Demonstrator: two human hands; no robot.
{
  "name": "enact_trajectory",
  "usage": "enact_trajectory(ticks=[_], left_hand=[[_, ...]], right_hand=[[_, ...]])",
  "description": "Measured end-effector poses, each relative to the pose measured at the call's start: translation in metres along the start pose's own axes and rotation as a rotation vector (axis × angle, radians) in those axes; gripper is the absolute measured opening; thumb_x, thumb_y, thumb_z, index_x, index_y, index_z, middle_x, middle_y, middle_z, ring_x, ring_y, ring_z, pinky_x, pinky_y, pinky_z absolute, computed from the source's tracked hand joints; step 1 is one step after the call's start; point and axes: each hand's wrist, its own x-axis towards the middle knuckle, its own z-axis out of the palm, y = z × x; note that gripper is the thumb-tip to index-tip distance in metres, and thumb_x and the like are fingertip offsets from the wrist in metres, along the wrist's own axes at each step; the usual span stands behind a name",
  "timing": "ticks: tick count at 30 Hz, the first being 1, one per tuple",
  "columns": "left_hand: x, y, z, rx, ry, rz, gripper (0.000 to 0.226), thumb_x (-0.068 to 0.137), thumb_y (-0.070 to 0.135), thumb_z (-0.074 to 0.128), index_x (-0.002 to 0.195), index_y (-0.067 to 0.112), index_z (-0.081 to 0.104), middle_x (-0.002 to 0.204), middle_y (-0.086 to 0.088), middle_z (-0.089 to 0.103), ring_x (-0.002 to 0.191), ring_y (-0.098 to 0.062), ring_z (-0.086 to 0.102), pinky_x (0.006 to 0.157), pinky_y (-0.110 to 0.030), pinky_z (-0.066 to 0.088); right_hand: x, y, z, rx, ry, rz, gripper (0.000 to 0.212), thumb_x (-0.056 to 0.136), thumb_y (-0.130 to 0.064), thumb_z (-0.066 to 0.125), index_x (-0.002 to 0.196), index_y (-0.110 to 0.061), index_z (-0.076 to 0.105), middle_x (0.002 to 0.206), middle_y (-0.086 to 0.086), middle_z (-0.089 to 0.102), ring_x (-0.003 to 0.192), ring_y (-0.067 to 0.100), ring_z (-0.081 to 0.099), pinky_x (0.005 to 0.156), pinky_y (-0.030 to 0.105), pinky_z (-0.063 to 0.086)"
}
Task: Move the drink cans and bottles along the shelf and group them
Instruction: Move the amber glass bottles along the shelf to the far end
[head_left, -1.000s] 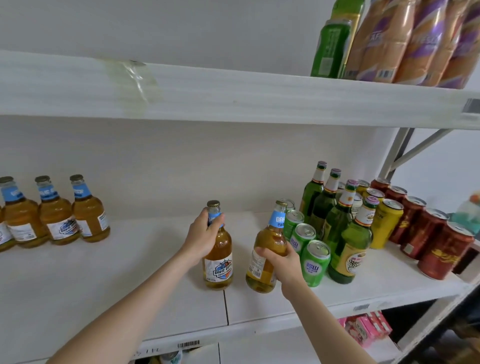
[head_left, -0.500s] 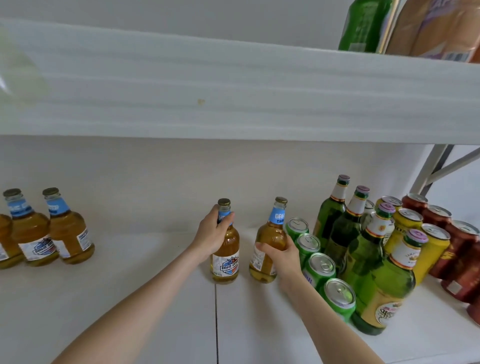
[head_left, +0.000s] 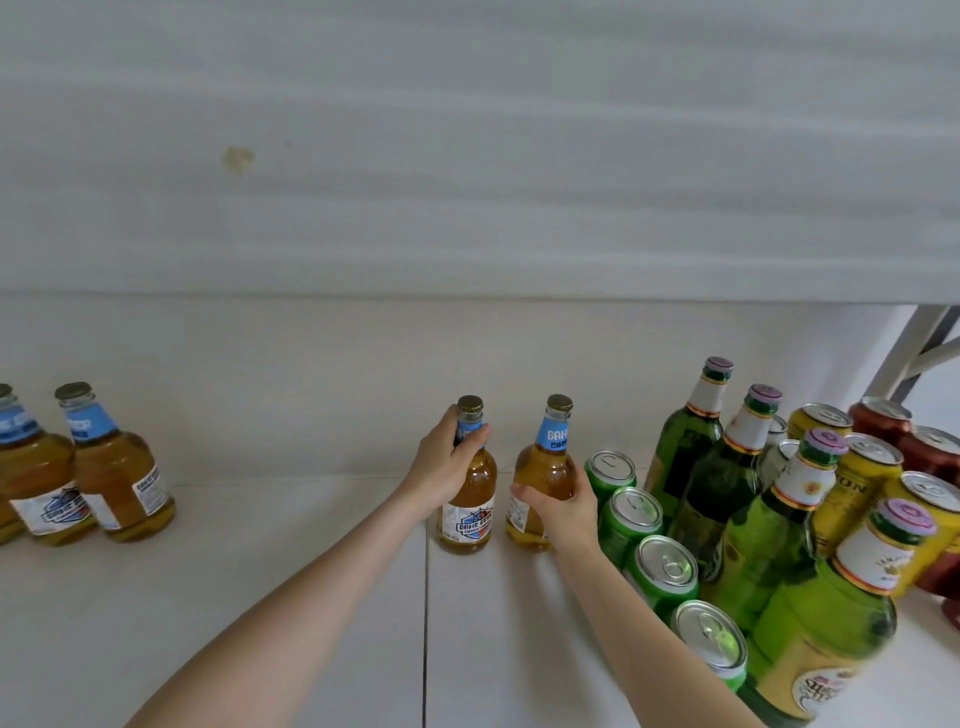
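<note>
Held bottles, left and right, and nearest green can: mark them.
Left held bottle (head_left: 467, 522): head view, label.
Right held bottle (head_left: 543, 470): head view, amber body.
Nearest green can (head_left: 710, 635): head view, lid.

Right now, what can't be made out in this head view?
Head view:
- Amber glass bottles at the left edge: cut off, count unclear.
- Dark red metal cans: cut by the right edge, partly behind yellow metal cans.
- Right hand: fingers partly hidden behind the amber bottle it grips.

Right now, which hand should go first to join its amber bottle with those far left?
Left, probably. The left hand holds the left amber bottle by the neck, bare shelf between it and the matching bottles. The right amber bottle, in the right hand, would have to pass it.
</note>
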Motion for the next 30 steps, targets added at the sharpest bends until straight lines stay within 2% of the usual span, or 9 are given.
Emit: enact_trajectory(ticks=[2, 8, 12, 15, 17, 20, 23, 25, 30], left_hand=[[0.000, 0.000, 0.002, -0.005, -0.016, 0.010, 0.020, 0.100, 0.032, 0.051, 0.115, 0.018, 0.052, 0.112, -0.004, 0.064, 0.109, -0.017, 0.061, 0.093, -0.026, 0.044], [-0.001, -0.001, 0.001, -0.015, -0.053, 0.008, 0.026, 0.100, 0.032, 0.051, 0.119, 0.015, 0.052, 0.109, -0.001, 0.063, 0.106, -0.016, 0.059, 0.090, -0.024, 0.043], [-0.006, -0.004, 0.000, -0.059, -0.076, -0.033, 0.029, 0.100, 0.034, 0.049, 0.124, 0.017, 0.050, 0.112, 0.000, 0.062, 0.109, -0.014, 0.058, 0.093, -0.026, 0.043], [-0.019, -0.017, -0.005, -0.183, -0.074, -0.070, 0.034, 0.100, 0.033, 0.050, 0.132, 0.024, 0.045, 0.118, 0.008, 0.060, 0.112, -0.005, 0.058, 0.093, -0.021, 0.045], [-0.033, -0.037, -0.008, -0.258, -0.075, -0.112, 0.040, 0.097, 0.036, 0.055, 0.133, 0.027, 0.043, 0.123, 0.010, 0.060, 0.115, -0.004, 0.058, 0.093, -0.019, 0.046], [-0.048, -0.069, -0.007, -0.226, -0.092, -0.189, 0.065, 0.079, 0.055, 0.071, 0.135, 0.035, 0.045, 0.128, 0.010, 0.062, 0.120, -0.009, 0.059, 0.099, -0.030, 0.048], [-0.051, -0.085, 0.002, -0.143, -0.059, -0.242, 0.068, 0.082, 0.037, 0.076, 0.140, 0.034, 0.042, 0.131, 0.006, 0.062, 0.119, -0.014, 0.060, 0.101, -0.039, 0.051], [-0.047, -0.087, 0.008, -0.113, -0.020, -0.241, 0.070, 0.083, 0.026, 0.077, 0.142, 0.029, 0.041, 0.131, 0.002, 0.062, 0.118, -0.016, 0.061, 0.100, -0.041, 0.052], [-0.041, -0.086, 0.015, -0.108, 0.000, -0.241, 0.072, 0.082, 0.023, 0.077, 0.144, 0.024, 0.040, 0.134, 0.000, 0.060, 0.120, -0.020, 0.059, 0.100, -0.042, 0.051]], right_hand=[[0.003, 0.002, 0.001, 0.015, -0.015, -0.013, 0.078, 0.065, -0.010, 0.088, 0.131, -0.026, 0.048, 0.114, -0.007, 0.062, 0.103, 0.014, 0.058, 0.088, 0.033, 0.047], [0.006, 0.007, 0.002, -0.004, -0.041, -0.040, 0.086, 0.062, -0.010, 0.089, 0.136, -0.023, 0.047, 0.121, -0.002, 0.062, 0.112, 0.020, 0.059, 0.097, 0.041, 0.050], [-0.002, 0.008, -0.002, -0.003, -0.047, -0.063, 0.082, 0.065, -0.007, 0.088, 0.133, -0.025, 0.047, 0.120, -0.007, 0.061, 0.109, 0.014, 0.059, 0.086, 0.027, 0.048], [-0.013, 0.015, -0.007, -0.024, -0.048, -0.058, 0.080, 0.066, -0.003, 0.086, 0.131, -0.026, 0.046, 0.114, -0.015, 0.060, 0.100, 0.001, 0.058, 0.080, 0.017, 0.045], [-0.020, 0.023, -0.010, -0.013, -0.036, -0.057, 0.083, 0.068, -0.001, 0.085, 0.138, -0.019, 0.044, 0.122, -0.009, 0.060, 0.101, 0.001, 0.059, 0.078, 0.013, 0.047], [-0.027, 0.030, -0.013, -0.007, -0.032, -0.088, 0.088, 0.071, -0.004, 0.084, 0.145, -0.016, 0.040, 0.133, -0.003, 0.057, 0.111, 0.006, 0.058, 0.081, 0.013, 0.049], [-0.026, 0.029, -0.012, -0.015, -0.037, -0.103, 0.079, 0.075, -0.007, 0.082, 0.143, -0.018, 0.043, 0.128, -0.008, 0.058, 0.106, -0.002, 0.057, 0.086, 0.014, 0.047], [-0.024, 0.027, -0.011, -0.025, -0.037, -0.109, 0.071, 0.078, -0.009, 0.079, 0.139, -0.020, 0.045, 0.122, -0.011, 0.058, 0.108, 0.002, 0.057, 0.091, 0.020, 0.046], [-0.019, 0.027, -0.011, -0.038, -0.044, -0.104, 0.067, 0.080, -0.012, 0.077, 0.138, -0.021, 0.045, 0.124, -0.011, 0.057, 0.111, 0.007, 0.055, 0.095, 0.026, 0.047]])
